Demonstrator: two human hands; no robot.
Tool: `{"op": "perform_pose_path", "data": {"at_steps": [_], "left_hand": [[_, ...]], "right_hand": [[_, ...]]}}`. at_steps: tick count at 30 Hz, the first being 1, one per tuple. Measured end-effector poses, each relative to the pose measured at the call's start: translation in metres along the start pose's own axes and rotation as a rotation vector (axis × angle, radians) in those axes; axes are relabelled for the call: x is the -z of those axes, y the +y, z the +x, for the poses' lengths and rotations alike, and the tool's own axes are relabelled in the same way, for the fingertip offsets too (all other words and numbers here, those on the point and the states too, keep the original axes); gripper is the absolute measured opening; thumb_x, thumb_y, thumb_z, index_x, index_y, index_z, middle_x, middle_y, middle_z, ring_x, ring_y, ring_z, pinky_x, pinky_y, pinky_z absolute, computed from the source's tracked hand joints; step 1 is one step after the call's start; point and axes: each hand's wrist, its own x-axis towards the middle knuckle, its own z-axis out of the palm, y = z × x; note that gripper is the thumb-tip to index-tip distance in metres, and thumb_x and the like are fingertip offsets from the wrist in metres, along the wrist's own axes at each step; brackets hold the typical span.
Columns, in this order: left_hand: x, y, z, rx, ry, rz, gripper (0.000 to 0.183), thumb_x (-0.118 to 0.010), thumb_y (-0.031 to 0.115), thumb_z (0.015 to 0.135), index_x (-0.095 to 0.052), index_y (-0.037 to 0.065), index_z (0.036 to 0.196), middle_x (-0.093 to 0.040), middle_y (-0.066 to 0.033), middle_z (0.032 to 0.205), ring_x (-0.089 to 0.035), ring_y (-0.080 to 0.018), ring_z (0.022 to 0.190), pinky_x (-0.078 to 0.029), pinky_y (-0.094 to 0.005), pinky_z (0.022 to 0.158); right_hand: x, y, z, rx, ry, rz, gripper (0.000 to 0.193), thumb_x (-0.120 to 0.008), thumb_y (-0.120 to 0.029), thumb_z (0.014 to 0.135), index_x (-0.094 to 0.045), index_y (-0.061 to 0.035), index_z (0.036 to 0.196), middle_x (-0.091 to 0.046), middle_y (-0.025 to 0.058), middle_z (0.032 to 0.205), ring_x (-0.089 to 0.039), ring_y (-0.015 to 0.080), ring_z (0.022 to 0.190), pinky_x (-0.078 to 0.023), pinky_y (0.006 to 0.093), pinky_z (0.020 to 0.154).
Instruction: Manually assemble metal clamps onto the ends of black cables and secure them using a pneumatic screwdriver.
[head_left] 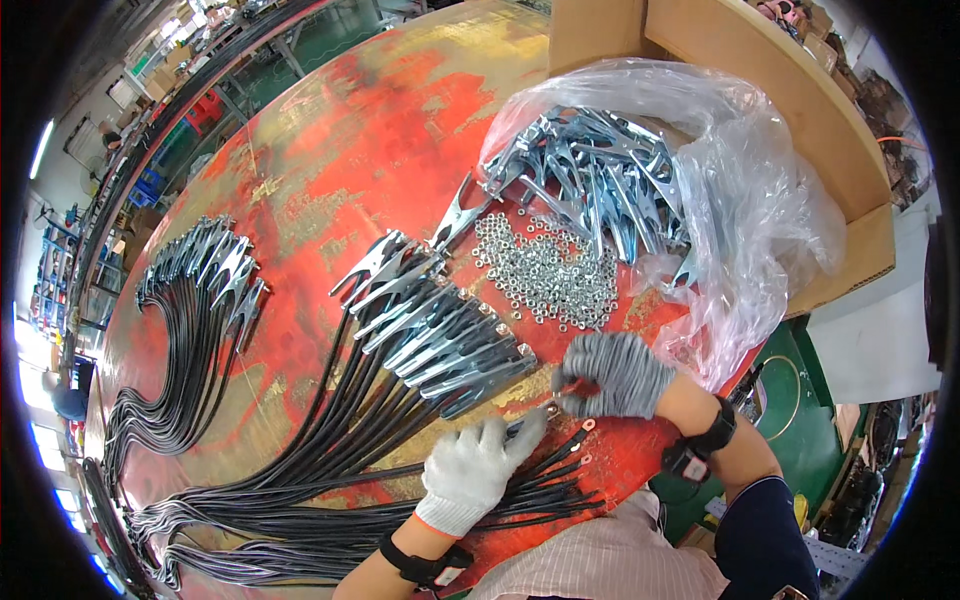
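Observation:
My left hand (468, 472), in a white glove, is closed around the end of a black cable (385, 474). A bit of dark metal shows at its thumb. My right hand (618, 378), in a grey striped glove, pinches right beside the left fingertips. A small shiny metal piece (552, 409) shows between the hands; what the right fingers hold is mostly hidden. Cables with bare copper ring lugs (588, 425) lie under and beside the left hand. Just beyond, a row of metal spring clamps (440, 340) lies joined to black cables.
Loose hex nuts (550, 270) are heaped beyond my right hand. Behind them, more clamps (610, 180) spill from a clear plastic bag (760, 200) by a cardboard box (800, 90). Another clamp-and-cable bundle (205, 265) lies at left on the worn red table (350, 150).

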Motion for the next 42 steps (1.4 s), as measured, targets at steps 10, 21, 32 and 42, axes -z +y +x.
{"op": "perform_pose_path", "data": {"at_steps": [10, 21, 32, 42], "left_hand": [[-0.001, 0.003, 0.0, 0.009, 0.006, 0.032, 0.044, -0.058, 0.021, 0.079, -0.06, 0.028, 0.122, -0.051, 0.0001, 0.074, -0.052, -0.0144, 0.054, -0.043, -0.028, 0.046], [0.001, 0.003, 0.0, 0.004, -0.018, 0.021, 0.044, -0.056, 0.021, 0.08, -0.06, 0.029, 0.123, -0.049, 0.0008, 0.072, -0.053, -0.0143, 0.053, -0.044, -0.0285, 0.045], [0.002, 0.006, 0.002, 0.01, -0.023, 0.003, 0.041, -0.056, 0.021, 0.08, -0.061, 0.028, 0.12, -0.051, 0.001, 0.071, -0.053, -0.0145, 0.053, -0.043, -0.0283, 0.046], [-0.002, 0.004, 0.003, 0.004, -0.019, 0.019, 0.043, -0.057, 0.021, 0.08, -0.06, 0.028, 0.121, -0.051, 0.001, 0.072, -0.053, -0.0146, 0.054, -0.043, -0.0287, 0.046]], "right_hand": [[-0.017, -0.005, -0.01, 0.061, -0.134, -0.084, 0.028, -0.066, -0.038, 0.081, -0.065, -0.0116, 0.089, -0.061, 0.0083, 0.086, -0.064, 0.0292, 0.08, -0.052, 0.0414, 0.068], [-0.039, 0.009, -0.015, 0.214, 0.082, 0.14, 0.032, -0.071, -0.044, 0.078, -0.066, -0.0136, 0.089, -0.062, 0.0035, 0.08, -0.063, 0.0245, 0.076, -0.051, 0.038, 0.069], [-0.023, -0.002, -0.037, 0.077, -0.072, 0.082, 0.051, -0.062, -0.057, 0.083, -0.064, -0.0154, 0.112, -0.061, 0.0088, 0.09, -0.063, 0.0252, 0.084, -0.051, 0.0374, 0.076], [-0.01, 0.0, -0.049, -0.205, -0.221, 0.402, 0.046, -0.056, -0.051, 0.091, -0.063, -0.0154, 0.12, -0.059, 0.0102, 0.091, -0.064, 0.024, 0.088, -0.051, 0.037, 0.077]]}}
